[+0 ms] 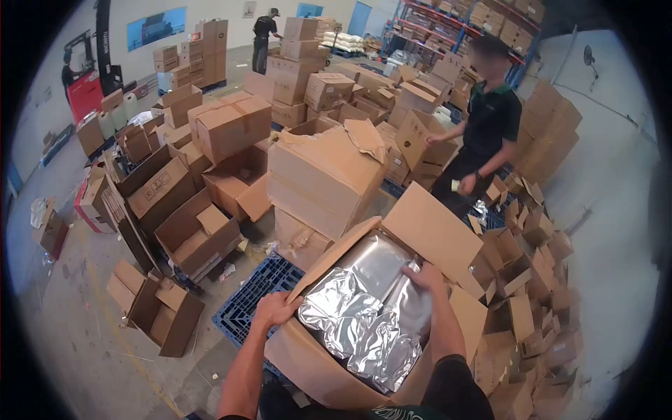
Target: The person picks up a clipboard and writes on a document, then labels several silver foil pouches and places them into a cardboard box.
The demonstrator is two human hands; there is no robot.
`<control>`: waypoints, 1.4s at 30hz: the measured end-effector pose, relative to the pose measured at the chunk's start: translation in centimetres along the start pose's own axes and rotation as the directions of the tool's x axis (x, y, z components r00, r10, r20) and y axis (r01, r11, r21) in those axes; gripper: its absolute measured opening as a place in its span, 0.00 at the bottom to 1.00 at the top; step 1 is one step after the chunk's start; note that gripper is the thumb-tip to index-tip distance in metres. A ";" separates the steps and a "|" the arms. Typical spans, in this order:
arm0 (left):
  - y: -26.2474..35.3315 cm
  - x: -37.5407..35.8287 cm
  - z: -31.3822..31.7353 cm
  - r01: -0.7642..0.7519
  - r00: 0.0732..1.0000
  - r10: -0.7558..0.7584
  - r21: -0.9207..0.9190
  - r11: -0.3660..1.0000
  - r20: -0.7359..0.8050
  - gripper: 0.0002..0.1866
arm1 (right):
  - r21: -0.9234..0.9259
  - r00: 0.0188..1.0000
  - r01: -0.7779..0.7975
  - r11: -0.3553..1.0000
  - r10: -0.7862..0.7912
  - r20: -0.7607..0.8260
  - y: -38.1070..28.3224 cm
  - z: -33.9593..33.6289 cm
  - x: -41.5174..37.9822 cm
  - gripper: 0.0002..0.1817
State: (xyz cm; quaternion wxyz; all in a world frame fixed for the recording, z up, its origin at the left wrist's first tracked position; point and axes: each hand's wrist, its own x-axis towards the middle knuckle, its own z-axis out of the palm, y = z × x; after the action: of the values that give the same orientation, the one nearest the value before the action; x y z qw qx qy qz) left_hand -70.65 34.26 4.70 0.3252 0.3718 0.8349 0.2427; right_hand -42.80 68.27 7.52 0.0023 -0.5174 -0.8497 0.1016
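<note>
In front of me an open cardboard box (pixel 318 371) sits tilted, packed with shiny silver foil bags (pixel 360 301). My left hand (pixel 275 309) is closed on the box's left edge, its thumb over the rim. At the box's right side, my right hand (pixel 425 277) closes on the edge of a foil bag, and part of its grip is hidden. A wide flap (pixel 434 234) stands folded out at the box's far right. Wrinkled foil covers the near part of the load, while the far part looks smoother.
A large closed carton (pixel 322 182) stands just beyond my box, beside a blue plastic pallet (pixel 245 294). Emptied cartons (pixel 539 280) pile up on the right. A co-worker (pixel 490 115) stands at the far right. A red forklift (pixel 85 94) is at the far left.
</note>
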 end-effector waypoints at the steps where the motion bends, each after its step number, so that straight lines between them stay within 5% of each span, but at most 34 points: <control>1: -0.2 0.1 0.2 -0.019 1.000 0.019 0.005 1.000 -0.013 0.29 | 0.004 0.993 0.062 0.998 -0.062 0.098 1.1 -0.1 1.6 0.54; 4: -0.3 0.0 0.4 -0.006 1.000 0.006 0.020 1.000 -0.011 0.30 | -0.087 0.977 -0.090 0.992 0.104 0.186 2.0 0.7 2.5 0.55; 8: -0.2 0.3 0.6 -0.001 0.998 0.001 -0.007 1.000 -0.069 0.32 | 0.055 0.994 -0.016 0.998 0.022 -0.104 1.5 0.6 1.9 0.48; 9: 0.6 -0.5 0.0 0.029 0.997 -0.030 -0.008 1.000 -0.074 0.33 | 0.078 0.997 -0.062 0.995 0.066 -0.047 -0.4 -1.7 0.2 0.46; 10: 0.1 -0.6 0.5 0.034 0.996 -0.035 -0.015 0.999 -0.082 0.33 | 0.075 0.997 -0.051 0.996 0.055 -0.048 -0.9 -2.2 -1.0 0.46; 12: -0.5 0.3 1.3 0.005 0.986 -0.011 -0.035 0.999 -0.164 0.31 | 0.012 0.944 -0.016 1.000 0.019 -0.330 -2.0 -3.7 -2.5 0.39; 16: 0.7 -0.7 0.5 0.025 0.996 -0.028 -0.044 0.999 -0.086 0.35 | 0.000 0.888 0.153 0.988 -0.138 -0.438 -5.3 -8.1 -9.7 0.32; 18: 1.5 -1.8 0.4 -0.093 0.938 0.127 0.119 0.989 -0.323 0.39 | -0.149 0.804 0.293 0.944 -0.328 -0.497 -6.7 -7.3 -13.7 0.27; 20: 4.1 -2.7 1.2 -0.345 0.787 0.437 0.276 0.897 -0.436 0.45 | -0.219 0.691 0.497 0.840 -0.535 -0.486 -8.7 -6.9 -17.9 0.23; 22: 7.5 -1.4 4.8 -0.797 0.543 0.749 0.049 0.603 -0.380 0.47 | -0.233 0.598 0.561 0.794 -0.584 -0.548 -8.9 -5.6 -18.6 0.22; 24: 12.6 -1.7 7.3 -0.866 0.449 0.875 0.153 0.476 -0.182 0.51 | -0.262 0.502 0.617 0.742 -0.628 -0.595 -7.9 -4.7 -19.2 0.21; 26: 15.3 -0.8 10.1 -0.827 0.509 0.857 -0.321 0.461 -0.083 0.50 | -0.230 0.535 0.621 0.750 -0.619 -0.575 -7.5 -5.1 -18.5 0.19; 30: 19.4 -1.5 8.4 -0.804 0.536 0.844 -0.327 0.497 -0.034 0.47 | -0.149 0.552 0.644 0.751 -0.590 -0.589 -5.5 -8.7 -18.4 0.18; 32: 20.4 -2.7 7.6 -0.883 0.401 0.911 -0.308 0.355 -0.100 0.45 | -0.161 0.563 0.633 0.757 -0.594 -0.574 -5.5 -12.6 -21.6 0.18; 33: 20.6 -4.1 6.4 -0.879 0.405 0.910 -0.314 0.359 -0.093 0.45 | -0.154 0.571 0.631 0.761 -0.590 -0.571 -6.1 -14.6 -23.6 0.18; 36: 20.9 -9.5 0.8 -0.844 0.403 0.910 -0.423 0.330 -0.095 0.44 | -0.089 0.500 0.734 0.673 -0.625 -0.600 -8.3 -20.4 -25.9 0.19; 38: 19.5 -12.3 -1.8 -0.738 0.606 0.795 -0.392 0.549 -0.027 0.42 | -0.091 0.270 0.903 0.420 -0.719 -0.640 -8.8 -22.2 -25.0 0.18; 40: 15.2 -12.2 -1.6 -0.771 0.627 0.753 -0.296 0.564 -0.201 0.41 | 0.332 0.468 0.879 0.342 -0.486 -0.738 -9.0 -21.9 -22.6 0.20; 42: 9.8 -13.2 -1.6 -0.766 0.640 0.606 -0.449 0.460 -0.472 0.39 | 0.646 0.721 0.676 0.355 -0.135 -0.680 -8.9 -19.9 -17.6 0.22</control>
State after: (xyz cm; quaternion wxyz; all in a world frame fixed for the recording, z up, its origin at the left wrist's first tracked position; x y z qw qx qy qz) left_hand -60.52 29.62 16.86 0.1942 0.5178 0.5164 0.6539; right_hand -40.31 52.20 30.40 0.5169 -0.2076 -0.7442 0.3687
